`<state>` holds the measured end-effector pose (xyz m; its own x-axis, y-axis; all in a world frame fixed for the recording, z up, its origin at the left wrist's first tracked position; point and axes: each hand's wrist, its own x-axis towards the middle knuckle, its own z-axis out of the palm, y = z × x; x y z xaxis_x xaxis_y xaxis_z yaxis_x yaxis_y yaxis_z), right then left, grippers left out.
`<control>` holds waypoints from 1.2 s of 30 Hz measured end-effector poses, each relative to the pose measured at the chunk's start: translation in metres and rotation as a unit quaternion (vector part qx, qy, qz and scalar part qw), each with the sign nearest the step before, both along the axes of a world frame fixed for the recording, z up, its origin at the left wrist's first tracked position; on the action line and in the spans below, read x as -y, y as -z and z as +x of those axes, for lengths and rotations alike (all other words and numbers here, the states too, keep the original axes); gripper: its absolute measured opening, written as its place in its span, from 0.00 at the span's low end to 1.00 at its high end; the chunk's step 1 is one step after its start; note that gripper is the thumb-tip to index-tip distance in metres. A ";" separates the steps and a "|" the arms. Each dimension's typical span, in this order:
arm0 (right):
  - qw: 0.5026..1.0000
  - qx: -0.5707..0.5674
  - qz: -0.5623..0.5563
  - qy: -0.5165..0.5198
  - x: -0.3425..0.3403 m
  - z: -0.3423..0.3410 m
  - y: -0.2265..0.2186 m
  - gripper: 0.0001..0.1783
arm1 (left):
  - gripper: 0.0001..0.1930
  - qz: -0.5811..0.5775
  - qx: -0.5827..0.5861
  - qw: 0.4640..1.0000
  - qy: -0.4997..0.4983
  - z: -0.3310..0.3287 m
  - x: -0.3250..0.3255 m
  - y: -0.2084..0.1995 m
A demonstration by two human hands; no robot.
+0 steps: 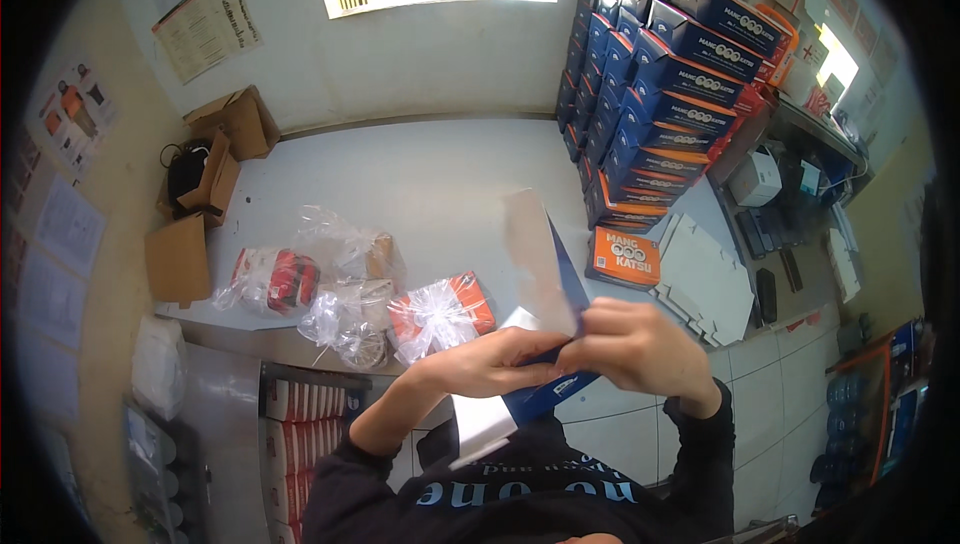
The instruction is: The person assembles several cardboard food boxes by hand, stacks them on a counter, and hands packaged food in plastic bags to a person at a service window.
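Note:
A partly folded cardboard box, dark blue outside and white inside, is held up in front of my chest. Its long flap rises above the near edge of the table. My left hand grips the box at its middle, with the thumb and fingers closed on the card. Beside it, my right hand pinches the blue side with curled fingers. The two hands nearly meet at the fold. Part of the box is hidden behind my fingers.
Tall stacks of blue and orange boxes stand at the back right. Before them lie an orange-topped box and flat white card blanks. Plastic-wrapped bundles line the table's front left; open brown cartons stand behind.

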<state>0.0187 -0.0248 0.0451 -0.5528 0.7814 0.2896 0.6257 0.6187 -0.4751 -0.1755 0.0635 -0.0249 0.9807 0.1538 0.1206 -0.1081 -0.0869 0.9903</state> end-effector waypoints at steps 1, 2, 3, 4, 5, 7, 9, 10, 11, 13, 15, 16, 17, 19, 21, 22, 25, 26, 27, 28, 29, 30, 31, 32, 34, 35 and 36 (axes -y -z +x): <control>1.000 0.000 0.000 -0.003 -0.001 -0.001 0.001 0.09 | 0.13 -0.007 -0.017 1.000 0.002 -0.001 0.000 0.003; 1.000 0.017 0.014 -0.016 -0.004 -0.001 -0.001 0.12 | 0.15 -0.005 -0.033 0.999 0.004 -0.002 -0.003 0.001; 0.999 0.033 0.029 -0.029 -0.007 -0.001 -0.003 0.15 | 0.15 0.003 -0.032 0.999 -0.001 -0.005 -0.001 -0.001; 0.998 0.047 0.042 -0.022 -0.007 -0.002 -0.001 0.21 | 0.17 -0.050 -0.035 0.998 -0.032 -0.008 0.005 -0.002; 0.989 0.033 0.142 -0.002 -0.009 -0.005 0.008 0.23 | 0.20 -0.095 -0.033 0.993 -0.055 -0.005 0.008 -0.005; 0.971 -0.027 0.217 0.095 -0.008 -0.012 0.021 0.20 | 0.24 -0.141 0.030 0.977 -0.159 0.002 0.010 0.008; 0.940 -0.135 0.251 0.189 0.010 -0.010 0.032 0.21 | 0.23 -0.315 0.054 0.897 -0.307 0.007 0.018 0.011; 0.946 -0.219 0.215 0.108 0.011 -0.010 0.033 0.22 | 0.22 -0.347 0.110 0.876 -0.317 0.005 0.018 0.014; 0.958 -0.220 0.182 0.014 0.012 -0.015 0.037 0.21 | 0.22 -0.343 0.116 0.877 -0.315 0.004 0.020 0.014; 0.967 -0.049 0.251 -0.017 0.014 -0.009 0.031 0.19 | 0.21 -0.390 0.145 0.847 -0.333 0.003 0.024 0.007; 0.914 -0.033 0.395 0.085 0.008 0.007 0.050 0.15 | 0.19 -0.386 0.179 0.829 -0.364 0.010 0.031 0.008; 0.893 -0.124 0.406 0.151 0.006 0.010 0.053 0.12 | 0.18 -0.336 0.256 0.793 -0.438 0.017 0.034 0.011; 0.892 -0.122 0.405 0.157 0.004 0.009 0.049 0.12 | 0.17 -0.285 0.328 0.749 -0.501 0.025 0.036 0.015; 0.869 -0.395 0.231 0.189 -0.006 -0.001 0.043 0.07 | 0.16 -0.258 0.342 0.743 -0.514 0.034 0.035 0.019; 0.859 -0.413 0.222 0.204 -0.020 -0.008 0.044 0.05 | 0.14 -0.300 0.378 0.701 -0.525 0.042 0.026 0.002; 0.876 -0.337 0.267 0.217 -0.024 -0.011 0.046 0.04 | 0.14 -0.236 0.368 0.712 -0.549 0.039 0.024 0.004; 0.832 -0.444 0.169 0.287 -0.019 -0.020 0.048 0.05 | 0.16 -0.231 0.353 0.738 -0.527 0.026 0.028 0.010; 0.858 -0.376 0.230 0.263 -0.024 -0.035 0.045 0.05 | 0.16 -0.238 0.336 0.761 -0.502 0.017 0.028 0.009; 0.886 -0.284 0.248 0.269 -0.024 -0.055 0.039 0.04 | 0.17 -0.243 0.310 0.785 -0.479 0.010 0.027 0.012; 0.894 -0.259 0.233 0.282 -0.022 -0.062 0.041 0.05 | 0.18 -0.242 0.280 0.811 -0.453 -0.004 0.028 0.011; 0.900 -0.230 0.220 0.299 -0.014 -0.065 0.043 0.05 | 0.19 -0.235 0.241 0.846 -0.413 -0.015 0.030 0.009; 0.899 -0.234 0.223 0.295 -0.009 -0.065 0.042 0.05 | 0.19 -0.211 0.203 0.877 -0.382 -0.031 0.032 0.007; 0.920 -0.201 0.208 0.263 -0.002 -0.064 0.040 0.06 | 0.20 -0.179 0.163 0.905 -0.349 -0.047 0.037 0.007; 0.939 -0.156 0.191 0.240 0.000 -0.059 0.041 0.06 | 0.21 -0.148 0.123 0.931 -0.310 -0.051 0.039 0.015; 0.914 -0.181 0.237 0.276 -0.003 -0.060 0.039 0.07 | 0.22 -0.055 0.039 0.966 -0.249 -0.058 0.051 0.026; 0.885 -0.206 0.284 0.307 -0.004 -0.062 0.037 0.07 | 0.23 -0.004 0.006 0.973 -0.232 -0.058 0.058 0.031; 0.887 -0.217 0.308 0.267 -0.009 -0.061 0.043 0.09 | 0.24 0.039 -0.018 0.974 -0.224 -0.057 0.063 0.035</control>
